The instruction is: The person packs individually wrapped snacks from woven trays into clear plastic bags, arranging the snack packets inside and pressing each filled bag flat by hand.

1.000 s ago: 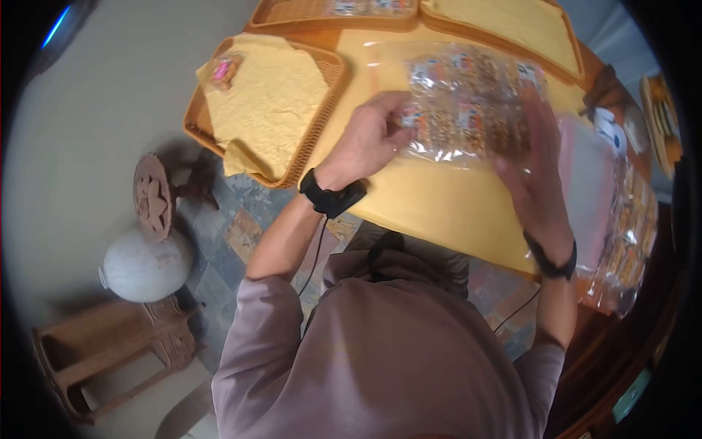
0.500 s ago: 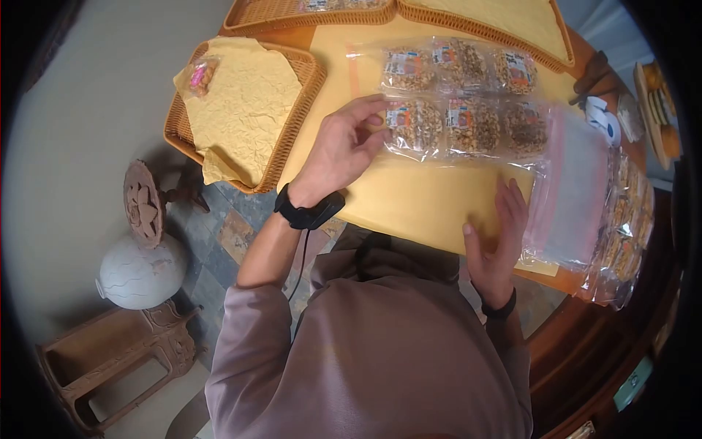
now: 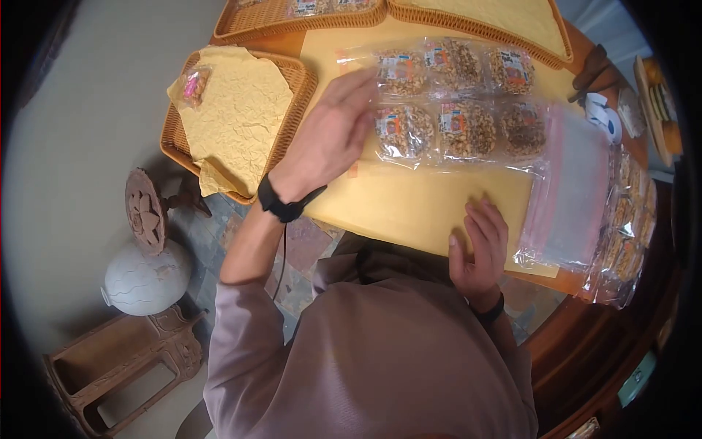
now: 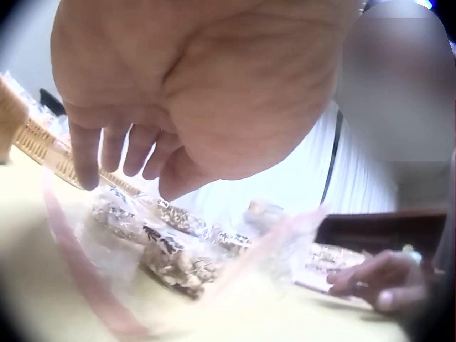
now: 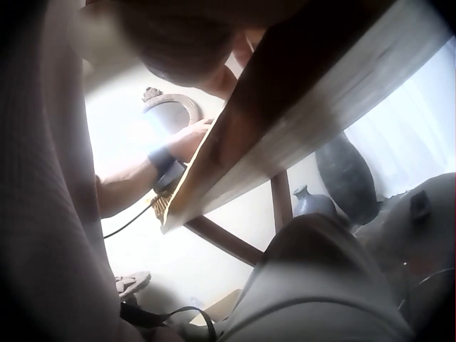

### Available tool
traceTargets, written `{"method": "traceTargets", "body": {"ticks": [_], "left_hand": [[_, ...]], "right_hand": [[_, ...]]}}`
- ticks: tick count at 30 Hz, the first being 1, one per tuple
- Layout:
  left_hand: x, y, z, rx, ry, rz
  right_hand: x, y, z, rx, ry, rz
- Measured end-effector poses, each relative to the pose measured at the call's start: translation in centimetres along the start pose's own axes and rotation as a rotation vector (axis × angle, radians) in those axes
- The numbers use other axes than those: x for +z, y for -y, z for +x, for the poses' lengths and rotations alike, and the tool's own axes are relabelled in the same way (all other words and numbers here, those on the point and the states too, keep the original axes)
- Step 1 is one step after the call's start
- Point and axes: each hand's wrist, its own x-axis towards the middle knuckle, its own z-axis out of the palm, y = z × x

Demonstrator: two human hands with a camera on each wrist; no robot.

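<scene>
A large clear plastic bag [image 3: 395, 155] lies flat on the yellow table cover, holding two rows of small packs of nut clusters [image 3: 468, 130] with printed labels. At the bag's left end is my left hand [image 3: 325, 139], palm down and fingers extended. The left wrist view has this hand [image 4: 206, 85] over the bag's pink strip [image 4: 82, 263], gripping nothing. My right hand [image 3: 480, 249] rests at the table's near edge below the bag, its fingers relaxed and nothing held. From the right wrist, mostly the table's edge and underside [image 5: 285, 135] show.
A wicker basket [image 3: 294, 110] lined with yellow paper stands on the left with one small pink-labelled pack [image 3: 194, 88]. Two more baskets [image 3: 482, 23] line the back. Flat clear bags [image 3: 574, 190] and filled packs [image 3: 627, 219] lie to the right, near a white roll [image 3: 603, 117].
My right hand has come away from the bag, down to the table's near edge. The left hand has let go of the bag's left side and shifted left, its fingers straighter.
</scene>
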Motion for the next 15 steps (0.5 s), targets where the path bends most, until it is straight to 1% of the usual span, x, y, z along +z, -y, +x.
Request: {"method": "traceTargets", "body": {"ticks": [1,3,5,6,8,10,11,13,14,15], "left_hand": [[0.5,0.2,1.0,0.187,0.027,0.187],[1.7,0.7,2.4,0.201,0.039,0.191],[2.7,1.0,2.5,0.212,0.058,0.197],[3.0,1.0,2.4,0.216,0.073,0.247],[2.9,0.8,2.6,0.233,0.096,0.299],[2.2,0.3,2.6,0.177,0.169,0.244],[2.5,0.4,2.5,0.171,0.171,0.243],[3.0,0.8,2.6,0.213,0.095,0.214],[2.7,0.8,2.8,0.213,0.092,0.217],[2.5,0.9,3.1,0.198,0.129,0.215]], "right_hand": [[0.0,0.0,0.1,0.014,-0.002,0.002],[0.0,-0.1,0.0,0.027,-0.008,-0.006],[-0.1,0.0,-0.2,0.045,-0.013,-0.008],[0.0,0.1,-0.2,0.049,-0.019,-0.021],[0.2,0.1,-0.1,0.062,-0.035,-0.037],[0.3,0.1,-0.1,0.052,-0.034,-0.037],[0.3,0.1,0.0,0.053,-0.029,-0.034],[0.3,0.2,0.2,0.038,-0.013,-0.059],[0.4,0.2,0.3,0.035,-0.015,-0.058],[0.4,0.1,0.3,0.029,-0.009,-0.063]]}}
